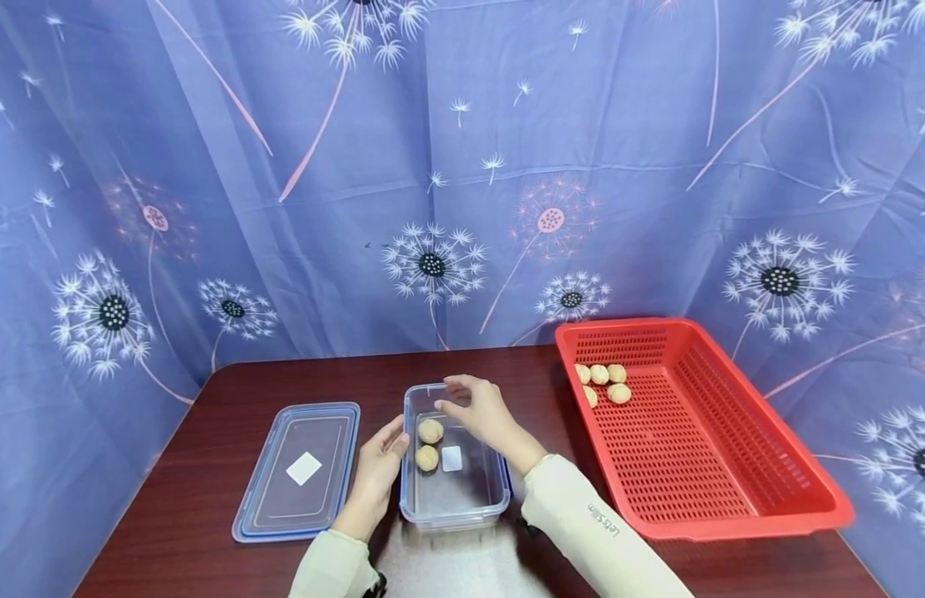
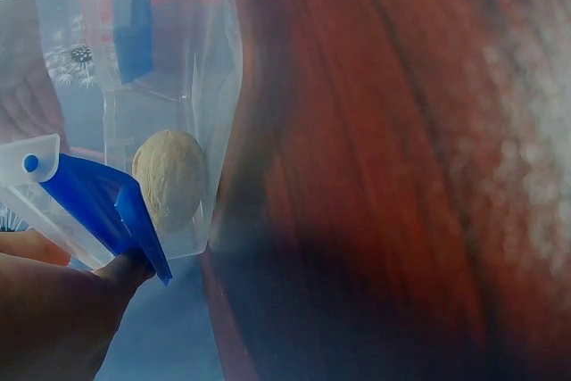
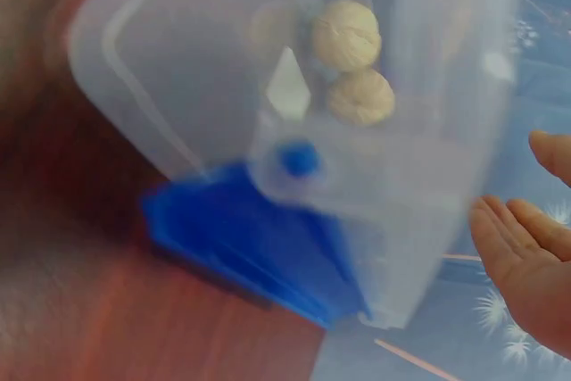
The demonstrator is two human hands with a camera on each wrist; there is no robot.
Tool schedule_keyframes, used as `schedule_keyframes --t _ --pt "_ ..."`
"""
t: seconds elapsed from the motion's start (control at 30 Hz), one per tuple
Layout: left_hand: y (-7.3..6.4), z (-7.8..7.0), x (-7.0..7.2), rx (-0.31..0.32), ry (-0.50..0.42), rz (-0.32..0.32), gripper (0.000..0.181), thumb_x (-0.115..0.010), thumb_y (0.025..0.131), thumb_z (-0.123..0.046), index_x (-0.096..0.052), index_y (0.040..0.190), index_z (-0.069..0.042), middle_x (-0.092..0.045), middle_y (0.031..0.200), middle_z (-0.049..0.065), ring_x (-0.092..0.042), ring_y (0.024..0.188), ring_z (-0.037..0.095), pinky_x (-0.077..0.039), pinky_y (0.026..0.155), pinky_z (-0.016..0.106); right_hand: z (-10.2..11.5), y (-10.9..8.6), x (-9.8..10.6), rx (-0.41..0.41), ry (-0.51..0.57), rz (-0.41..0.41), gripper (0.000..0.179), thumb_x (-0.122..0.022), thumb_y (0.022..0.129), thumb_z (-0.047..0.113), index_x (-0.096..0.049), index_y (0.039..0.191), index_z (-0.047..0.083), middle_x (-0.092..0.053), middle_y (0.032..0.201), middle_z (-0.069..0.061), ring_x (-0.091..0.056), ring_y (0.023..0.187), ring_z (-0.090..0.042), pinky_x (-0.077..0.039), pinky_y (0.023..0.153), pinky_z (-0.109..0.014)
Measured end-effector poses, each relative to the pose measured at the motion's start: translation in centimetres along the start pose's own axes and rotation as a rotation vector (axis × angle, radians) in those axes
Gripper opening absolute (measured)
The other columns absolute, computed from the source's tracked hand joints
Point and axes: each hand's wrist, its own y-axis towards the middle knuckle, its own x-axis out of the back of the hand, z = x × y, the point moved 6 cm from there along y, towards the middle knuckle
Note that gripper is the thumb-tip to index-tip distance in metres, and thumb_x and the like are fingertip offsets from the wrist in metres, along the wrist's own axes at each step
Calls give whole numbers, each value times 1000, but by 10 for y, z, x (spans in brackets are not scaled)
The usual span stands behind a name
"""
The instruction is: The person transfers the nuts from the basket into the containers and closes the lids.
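A clear plastic container [image 1: 462, 490] stands uncovered on the table, with two walnuts [image 1: 430, 430] and a white square label inside. My left hand [image 1: 378, 473] holds the container's left side, its fingertips at the blue clip [image 2: 107, 207] in the left wrist view. Above the container's far right part is my right hand [image 1: 483, 413], thumb and fingers apart with nothing between them. The right wrist view shows that hand [image 3: 526, 256] beyond the container wall, with both walnuts [image 3: 346, 36] inside. Only one walnut [image 2: 169, 176] shows in the left wrist view.
A blue-edged lid [image 1: 301, 498] with a white label lies flat to the left. On the right stands a red plastic basket [image 1: 702, 448], several walnuts [image 1: 599, 374] in its far left corner. A blue dandelion-print curtain [image 1: 477, 191] hangs behind the dark wooden table [image 1: 186, 515].
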Motion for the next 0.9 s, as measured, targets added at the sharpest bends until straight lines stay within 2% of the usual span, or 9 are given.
schedule_keyframes --t 0.4,0.7,0.9 --pt "-2 -3 -2 -10 -2 7 43 -46 99 -2 -39 139 12 -41 141 33 -36 134 41 -29 112 50 15 21 43 -6 50 -78 39 -75 83 7 -63 117 -8 -68 105 -22 -67 98 -35 -56 86 -38" --pt "-1 -2 1 4 1 4 43 -46 99 -2 -40 140 10 -41 143 29 -36 134 40 -29 112 49 20 34 89 -16 -6 -102 43 -72 86 13 -60 123 -5 -66 113 -22 -66 103 -33 -53 91 -41" --pt "-1 -2 -1 5 1 8 43 -45 100 -1 -39 140 11 -40 142 31 -36 134 40 -30 112 49 18 36 121 -21 -49 -135 44 -72 87 15 -60 124 -4 -66 113 -22 -66 103 -32 -55 89 -39"
